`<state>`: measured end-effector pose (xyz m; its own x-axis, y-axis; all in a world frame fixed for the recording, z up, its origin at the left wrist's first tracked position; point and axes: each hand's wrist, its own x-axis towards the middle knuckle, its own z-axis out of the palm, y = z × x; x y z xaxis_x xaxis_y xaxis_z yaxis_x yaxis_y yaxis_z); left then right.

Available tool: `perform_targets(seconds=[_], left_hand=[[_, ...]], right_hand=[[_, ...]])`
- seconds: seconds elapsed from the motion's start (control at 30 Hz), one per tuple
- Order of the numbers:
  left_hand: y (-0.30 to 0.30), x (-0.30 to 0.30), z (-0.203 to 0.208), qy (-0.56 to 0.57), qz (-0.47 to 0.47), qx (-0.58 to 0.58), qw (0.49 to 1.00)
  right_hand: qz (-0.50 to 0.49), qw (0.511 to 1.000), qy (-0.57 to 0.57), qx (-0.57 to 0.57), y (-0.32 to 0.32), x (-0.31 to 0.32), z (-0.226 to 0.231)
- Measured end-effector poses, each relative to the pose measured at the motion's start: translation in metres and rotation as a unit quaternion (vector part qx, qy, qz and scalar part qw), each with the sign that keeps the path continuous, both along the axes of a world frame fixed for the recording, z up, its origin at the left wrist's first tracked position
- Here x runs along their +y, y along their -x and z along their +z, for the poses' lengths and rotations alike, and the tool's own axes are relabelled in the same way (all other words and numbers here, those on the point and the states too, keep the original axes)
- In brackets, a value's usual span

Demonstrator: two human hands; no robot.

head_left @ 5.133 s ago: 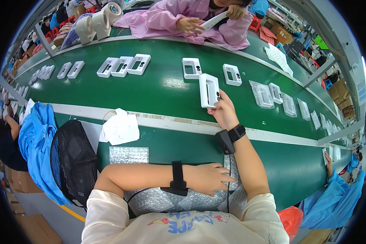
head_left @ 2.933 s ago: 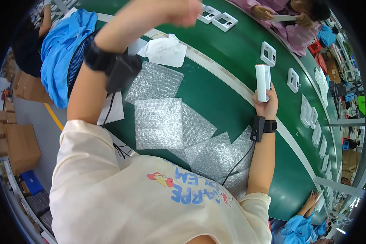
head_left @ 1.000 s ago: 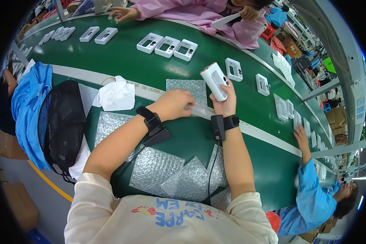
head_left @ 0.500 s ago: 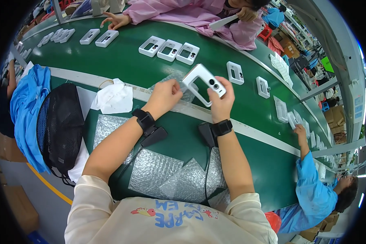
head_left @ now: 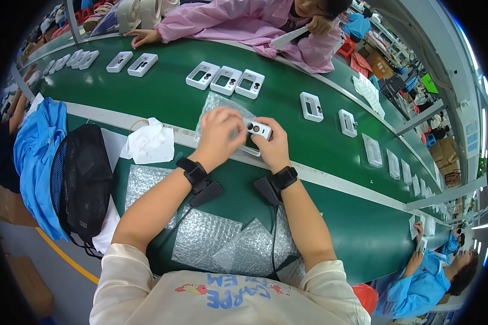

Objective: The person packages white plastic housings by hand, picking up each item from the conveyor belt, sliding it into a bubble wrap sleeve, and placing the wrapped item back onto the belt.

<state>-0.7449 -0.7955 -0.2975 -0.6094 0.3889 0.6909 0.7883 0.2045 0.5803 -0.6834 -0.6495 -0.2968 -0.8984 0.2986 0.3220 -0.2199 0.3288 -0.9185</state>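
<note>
In my right hand (head_left: 274,145) is a white plastic housing (head_left: 262,129) with round dark holes, gripped near its end between thumb and fingers. Just left of it, my left hand (head_left: 218,138) is curled over a clear bubble-wrap bag (head_left: 212,103), its fingers partly blurred by motion. The bag spreads out behind the left hand, at the housing's left side. Most of the housing is hidden behind my hands, so I cannot tell how far it is inside the bag. Black straps with small boxes sit on both my wrists.
Rows of white housings (head_left: 226,81) lie along the green belt (head_left: 287,81). Bubble-wrap bags (head_left: 206,233) cover the near table, beside a crumpled white cloth (head_left: 149,142) and black mesh bag (head_left: 87,173). Co-workers in pink (head_left: 217,21) and blue (head_left: 417,287) sit across and at right.
My right hand has brought the housing down and left, against the bag and my left hand. The bag now stands spread behind the left hand. The blue-sleeved co-worker has drawn back from the belt.
</note>
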Motion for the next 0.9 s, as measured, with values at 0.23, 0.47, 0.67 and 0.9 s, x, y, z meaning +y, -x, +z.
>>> perform_targets(seconds=[0.23, 0.47, 0.67, 0.9], left_hand=[[-0.005, -0.002, 0.014, 0.010, -0.045, 0.025, 0.999], [-0.016, -0.001, 0.020, 0.047, -0.082, 0.044, 0.995], [-0.021, 0.000, 0.021, 0.052, -0.131, 0.044, 0.989], [-0.017, -0.006, 0.012, 0.154, -0.255, -0.216, 0.930]], right_hand=[[-0.036, 0.998, 0.046, -0.015, 0.000, -0.013, -0.002], [-0.126, 0.990, -0.026, 0.049, 0.000, -0.016, -0.003], [-0.097, 0.991, -0.036, 0.080, 0.006, -0.004, -0.019], [-0.208, 0.954, 0.214, -0.031, 0.008, 0.042, -0.010]])
